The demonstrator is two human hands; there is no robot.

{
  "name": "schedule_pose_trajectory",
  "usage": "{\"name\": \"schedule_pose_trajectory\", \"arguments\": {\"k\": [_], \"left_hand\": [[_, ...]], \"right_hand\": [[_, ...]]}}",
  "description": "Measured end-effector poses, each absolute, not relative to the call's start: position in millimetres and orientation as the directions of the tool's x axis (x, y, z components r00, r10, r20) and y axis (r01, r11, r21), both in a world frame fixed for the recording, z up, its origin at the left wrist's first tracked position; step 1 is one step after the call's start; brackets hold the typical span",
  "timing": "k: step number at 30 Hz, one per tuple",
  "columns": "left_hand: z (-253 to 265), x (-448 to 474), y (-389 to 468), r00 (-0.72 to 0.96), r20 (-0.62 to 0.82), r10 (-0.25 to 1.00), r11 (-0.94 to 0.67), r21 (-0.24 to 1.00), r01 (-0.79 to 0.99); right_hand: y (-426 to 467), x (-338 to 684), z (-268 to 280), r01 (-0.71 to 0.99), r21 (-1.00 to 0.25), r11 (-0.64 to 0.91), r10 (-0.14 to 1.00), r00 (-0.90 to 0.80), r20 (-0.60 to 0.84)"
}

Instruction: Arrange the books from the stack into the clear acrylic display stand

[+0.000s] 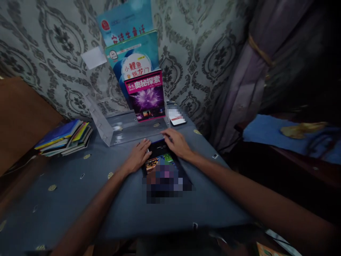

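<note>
On the cloth-covered table in front of me lies a dark book (160, 151) with colourful pictures; its near part is blurred out by pixelation. My left hand (139, 154) rests on the book's left edge near the top, fingers stretched out and lying flat. At the far right corner is my right hand (178, 143), fingers loosely bent, with thumb and index finger apart. Just beyond both hands stands a clear plastic book rack (101, 124). It carries a pink and purple book (146, 96), a teal book (133, 53) behind it, and a blue book (125, 23) at the back.
A stack of books (64, 138) sits left of the rack, near a brown board (23, 117). Right of the rack lies a phone (177, 119), partly pixelated. Patterned wallpaper and a tied curtain (245, 60) stand behind. A blue cloth (269, 135) covers a surface at right.
</note>
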State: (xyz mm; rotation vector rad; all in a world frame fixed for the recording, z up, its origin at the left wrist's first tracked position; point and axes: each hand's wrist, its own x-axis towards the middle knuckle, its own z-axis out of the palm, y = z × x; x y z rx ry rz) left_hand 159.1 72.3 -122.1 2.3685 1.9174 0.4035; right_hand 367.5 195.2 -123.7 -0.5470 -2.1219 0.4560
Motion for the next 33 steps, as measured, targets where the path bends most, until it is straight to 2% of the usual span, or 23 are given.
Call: {"name": "schedule_pose_trajectory", "arguments": {"k": [6, 9, 12, 16, 23, 27, 33], "left_hand": [[-121, 164, 70, 0.144, 0.47, 0.871, -0.249, 0.169, 0.954], [-117, 166, 60, 0.157, 0.484, 0.861, -0.239, 0.112, 0.964], [-115, 169, 57, 0.187, 0.459, 0.869, -0.242, 0.063, 0.968], [-113, 170, 57, 0.188, 0.412, 0.891, -0.23, 0.054, 0.972], [-114, 169, 56, 0.159, 0.358, 0.92, -0.189, 0.05, 0.981], [-117, 171, 56, 0.141, 0.39, 0.91, -0.171, 0.042, 0.984], [-116, 174, 55, 0.13, 0.389, 0.912, -0.153, 0.03, 0.988]], "right_hand": [[175, 360, -126, 0.142, -0.341, 0.929, 0.318, -0.776, 0.544], [165, 357, -125, 0.097, -0.256, 0.962, 0.208, -0.867, 0.453], [160, 354, -123, 0.101, -0.22, 0.97, 0.179, -0.912, 0.37], [157, 355, -120, 0.157, -0.212, 0.965, 0.218, -0.927, 0.305], [170, 375, -121, 0.425, -0.247, 0.871, 0.489, -0.796, 0.357], [173, 383, -121, 0.464, -0.227, 0.856, 0.517, -0.772, 0.37], [169, 379, -120, 0.49, -0.265, 0.831, 0.557, -0.747, 0.364]]}}
